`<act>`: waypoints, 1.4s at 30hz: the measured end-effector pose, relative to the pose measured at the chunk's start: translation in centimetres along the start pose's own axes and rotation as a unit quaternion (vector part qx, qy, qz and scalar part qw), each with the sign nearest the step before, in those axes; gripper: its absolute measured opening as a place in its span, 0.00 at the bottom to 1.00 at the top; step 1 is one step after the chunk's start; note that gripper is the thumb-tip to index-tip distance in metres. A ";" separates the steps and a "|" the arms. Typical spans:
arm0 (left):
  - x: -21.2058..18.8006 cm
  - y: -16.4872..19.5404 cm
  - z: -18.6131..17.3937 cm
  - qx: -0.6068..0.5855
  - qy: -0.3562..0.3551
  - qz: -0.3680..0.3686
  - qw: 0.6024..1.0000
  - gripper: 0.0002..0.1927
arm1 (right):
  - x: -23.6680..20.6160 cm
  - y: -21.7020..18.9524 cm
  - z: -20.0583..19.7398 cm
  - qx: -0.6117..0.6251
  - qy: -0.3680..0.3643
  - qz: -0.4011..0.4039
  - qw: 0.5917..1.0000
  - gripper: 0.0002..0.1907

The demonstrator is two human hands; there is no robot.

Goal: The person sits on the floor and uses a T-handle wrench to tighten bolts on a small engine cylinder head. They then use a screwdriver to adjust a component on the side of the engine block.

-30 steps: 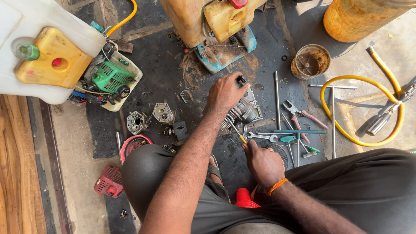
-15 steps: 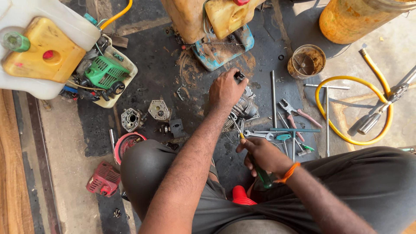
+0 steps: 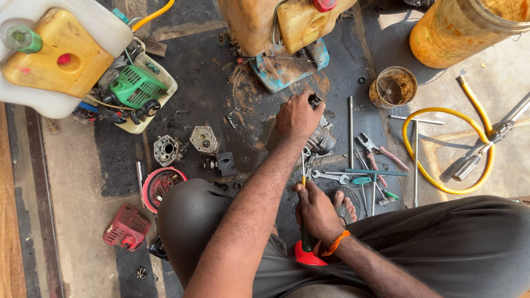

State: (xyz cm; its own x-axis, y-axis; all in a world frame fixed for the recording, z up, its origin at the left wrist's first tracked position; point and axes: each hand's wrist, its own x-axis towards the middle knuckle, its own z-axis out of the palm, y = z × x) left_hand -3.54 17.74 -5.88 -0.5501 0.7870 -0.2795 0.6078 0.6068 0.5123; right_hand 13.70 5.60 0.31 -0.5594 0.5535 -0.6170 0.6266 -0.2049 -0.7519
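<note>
My left hand [image 3: 298, 117] reaches forward and grips the top of a small grey metal engine block [image 3: 321, 139] that sits on the dark oily mat [image 3: 210, 88]. My right hand [image 3: 316, 212], with an orange band at the wrist, is closed around a screwdriver [image 3: 304, 221] with a dark green handle. Its thin shaft points up toward the engine block. A bare foot [image 3: 343, 203] rests just right of that hand, and my knees fill the lower frame.
Wrenches [image 3: 331, 176], pliers [image 3: 375, 150] and a long rod [image 3: 350, 132] lie right of the engine. Loose engine parts [image 3: 204, 139], a red round cover [image 3: 160, 187] and a red housing [image 3: 126, 227] lie left. Yellow tanks [image 3: 55, 49], a green motor [image 3: 135, 88], a rusty tin [image 3: 393, 87] and yellow hose [image 3: 441, 149] surround.
My right hand has drawn back toward my body with the screwdriver, shaft still aimed at the engine. My left hand stays on the engine block. The camera view has shifted slightly.
</note>
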 end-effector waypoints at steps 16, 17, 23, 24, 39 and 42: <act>-0.3 0.0 -0.2 0.007 0.025 0.000 1.000 0.27 | 0.5 1.3 1.2 0.232 -0.015 0.047 0.971 0.22; -0.4 0.0 -0.2 0.007 0.037 0.000 0.999 0.27 | 0.7 1.8 1.4 0.237 -0.019 0.051 0.970 0.22; -0.4 0.3 -0.3 0.000 0.015 -0.015 1.000 0.26 | 1.7 3.4 3.1 0.174 0.046 -0.028 0.983 0.21; -0.3 0.3 -0.4 0.000 0.019 -0.007 1.000 0.27 | 1.7 3.3 3.3 0.163 0.053 -0.034 0.985 0.21; -0.2 0.2 -0.4 0.000 -0.009 -0.011 1.000 0.28 | 2.6 2.5 3.6 0.247 0.016 0.000 0.969 0.20; -0.3 0.1 -0.2 0.008 0.008 0.000 1.000 0.28 | 3.5 4.4 4.9 0.156 0.051 0.006 0.986 0.19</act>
State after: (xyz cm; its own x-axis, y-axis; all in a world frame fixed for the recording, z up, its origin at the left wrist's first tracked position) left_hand -3.44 17.54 -5.56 -0.5600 0.7846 -0.2661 0.6163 0.6092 0.4991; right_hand 11.85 2.67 -6.30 -0.4859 0.6249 -0.6111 0.4259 -0.4412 -0.7899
